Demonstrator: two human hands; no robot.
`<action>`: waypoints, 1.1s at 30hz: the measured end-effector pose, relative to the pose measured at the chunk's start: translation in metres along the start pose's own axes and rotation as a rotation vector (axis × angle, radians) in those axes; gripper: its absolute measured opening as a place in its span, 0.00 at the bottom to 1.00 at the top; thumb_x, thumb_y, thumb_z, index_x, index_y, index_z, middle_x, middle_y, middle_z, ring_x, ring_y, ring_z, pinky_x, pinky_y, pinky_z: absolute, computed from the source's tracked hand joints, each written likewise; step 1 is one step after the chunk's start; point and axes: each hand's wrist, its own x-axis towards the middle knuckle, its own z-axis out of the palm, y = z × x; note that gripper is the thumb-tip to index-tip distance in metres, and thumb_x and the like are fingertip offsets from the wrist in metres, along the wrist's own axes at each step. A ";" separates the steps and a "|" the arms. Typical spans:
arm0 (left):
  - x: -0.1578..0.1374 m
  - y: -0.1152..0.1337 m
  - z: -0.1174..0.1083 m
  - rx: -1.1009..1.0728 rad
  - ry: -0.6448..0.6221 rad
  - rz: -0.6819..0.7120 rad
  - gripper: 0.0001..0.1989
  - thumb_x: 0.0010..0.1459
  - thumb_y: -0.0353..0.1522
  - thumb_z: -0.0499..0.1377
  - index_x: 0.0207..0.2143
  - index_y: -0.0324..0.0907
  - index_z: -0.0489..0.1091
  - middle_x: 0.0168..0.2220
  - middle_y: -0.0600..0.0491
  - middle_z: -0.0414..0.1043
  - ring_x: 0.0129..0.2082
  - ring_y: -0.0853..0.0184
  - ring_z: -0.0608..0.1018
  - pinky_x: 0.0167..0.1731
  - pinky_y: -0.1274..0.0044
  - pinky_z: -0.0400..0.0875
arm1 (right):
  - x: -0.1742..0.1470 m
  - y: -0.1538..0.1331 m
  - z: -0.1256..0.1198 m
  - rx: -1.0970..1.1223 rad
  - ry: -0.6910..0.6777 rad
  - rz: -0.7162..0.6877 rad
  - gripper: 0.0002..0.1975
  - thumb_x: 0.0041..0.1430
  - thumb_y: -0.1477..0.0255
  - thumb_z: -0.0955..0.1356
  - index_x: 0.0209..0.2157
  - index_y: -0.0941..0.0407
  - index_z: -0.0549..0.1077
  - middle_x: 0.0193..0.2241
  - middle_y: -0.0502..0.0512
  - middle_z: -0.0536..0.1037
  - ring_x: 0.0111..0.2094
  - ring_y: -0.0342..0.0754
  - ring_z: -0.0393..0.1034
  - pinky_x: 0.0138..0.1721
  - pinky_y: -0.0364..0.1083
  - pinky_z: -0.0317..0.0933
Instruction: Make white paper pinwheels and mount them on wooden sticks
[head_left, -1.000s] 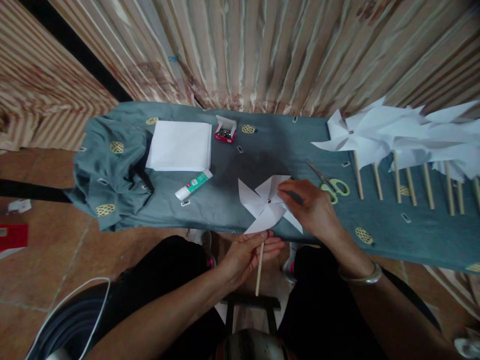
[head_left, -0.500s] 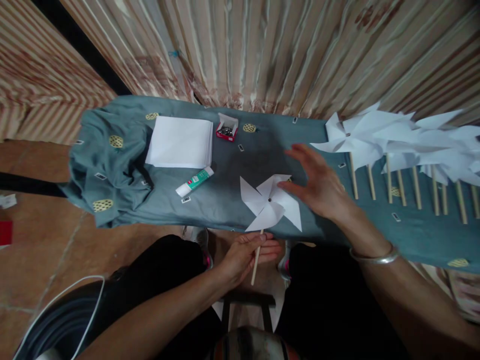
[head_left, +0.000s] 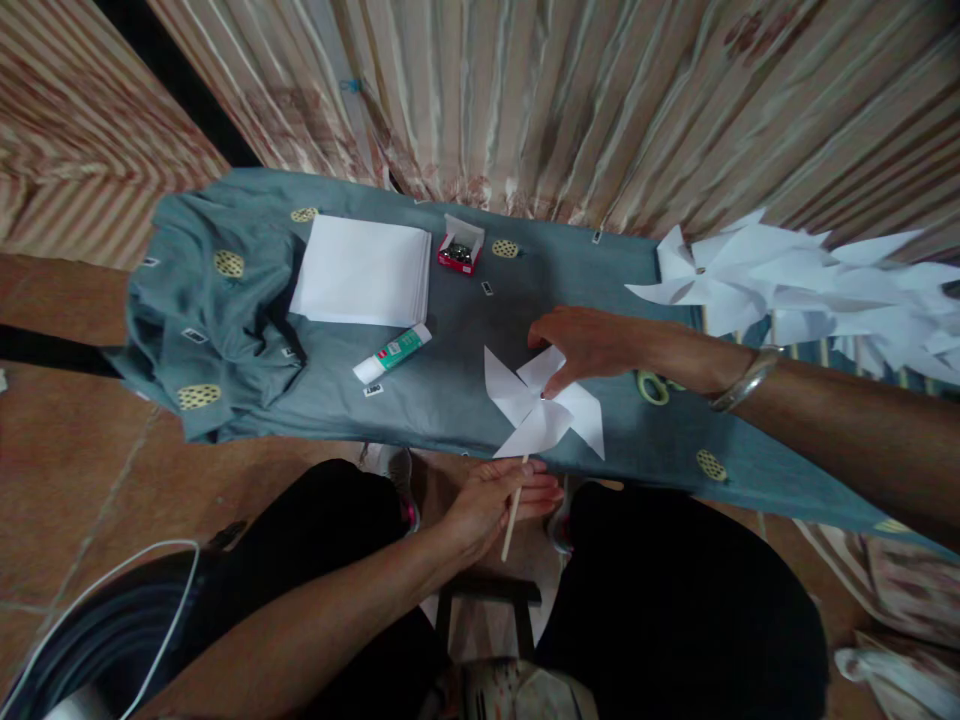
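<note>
A white paper pinwheel (head_left: 536,430) stands over the cloth's front edge, a small pin at its centre. My left hand (head_left: 495,505) grips its wooden stick (head_left: 512,525) between thumb and fingers, just below the paper blades. Above the pinwheel, my right hand (head_left: 577,345) is open, palm down, with the thumb tip at the central pin and the other fingers reaching over the back blade. Whether the thumb presses on the pin I cannot tell.
On the grey-green cloth (head_left: 450,400) lie a stack of white paper (head_left: 364,270), a red box of metal pins (head_left: 459,255) and a glue stick (head_left: 392,353). Pale green scissor handles (head_left: 652,388) show beneath my right wrist. Several finished pinwheels (head_left: 795,280) overlap at the right.
My right hand has moved left and its thumb has come to the pinwheel's centre. The scissor handles have come into sight. My left hand keeps its hold on the stick.
</note>
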 end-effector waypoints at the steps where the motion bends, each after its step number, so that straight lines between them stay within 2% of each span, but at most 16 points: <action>1: 0.001 0.000 0.000 -0.001 0.000 0.000 0.05 0.57 0.27 0.64 0.33 0.31 0.77 0.29 0.43 0.81 0.29 0.63 0.83 0.35 0.74 0.78 | 0.001 -0.003 -0.003 -0.030 -0.049 0.003 0.30 0.39 0.54 0.73 0.45 0.54 0.78 0.41 0.61 0.81 0.44 0.56 0.73 0.41 0.49 0.61; 5: 0.002 0.000 -0.001 0.004 -0.007 0.005 0.06 0.60 0.27 0.62 0.34 0.31 0.77 0.29 0.43 0.81 0.28 0.64 0.83 0.34 0.75 0.78 | 0.003 -0.008 -0.009 -0.074 -0.144 0.003 0.30 0.43 0.58 0.75 0.46 0.61 0.76 0.41 0.61 0.79 0.44 0.59 0.71 0.43 0.50 0.62; 12: 0.003 -0.002 0.000 -0.019 -0.019 0.001 0.08 0.63 0.26 0.57 0.34 0.31 0.76 0.28 0.44 0.81 0.27 0.65 0.83 0.32 0.76 0.77 | 0.007 -0.007 -0.003 -0.133 -0.164 -0.005 0.29 0.44 0.58 0.77 0.45 0.60 0.74 0.40 0.59 0.77 0.42 0.58 0.71 0.41 0.49 0.60; 20: 0.003 -0.002 0.001 -0.013 -0.025 -0.002 0.08 0.64 0.26 0.57 0.33 0.31 0.75 0.26 0.44 0.80 0.26 0.65 0.83 0.31 0.77 0.77 | 0.012 -0.004 -0.002 -0.193 -0.168 -0.061 0.25 0.47 0.56 0.75 0.42 0.58 0.75 0.38 0.58 0.78 0.41 0.58 0.72 0.40 0.49 0.60; 25: 0.005 -0.004 -0.001 -0.011 -0.067 0.024 0.07 0.60 0.29 0.62 0.32 0.32 0.75 0.26 0.46 0.80 0.26 0.65 0.83 0.30 0.77 0.77 | 0.015 -0.003 -0.001 -0.213 -0.176 -0.072 0.26 0.45 0.56 0.76 0.42 0.58 0.75 0.38 0.59 0.79 0.40 0.59 0.72 0.39 0.49 0.59; 33: 0.006 -0.006 -0.004 0.028 -0.083 0.028 0.15 0.51 0.38 0.70 0.31 0.34 0.75 0.24 0.48 0.78 0.23 0.67 0.80 0.27 0.78 0.73 | 0.019 -0.006 -0.004 -0.232 -0.274 -0.071 0.23 0.50 0.58 0.75 0.43 0.58 0.76 0.40 0.63 0.79 0.42 0.60 0.73 0.37 0.49 0.57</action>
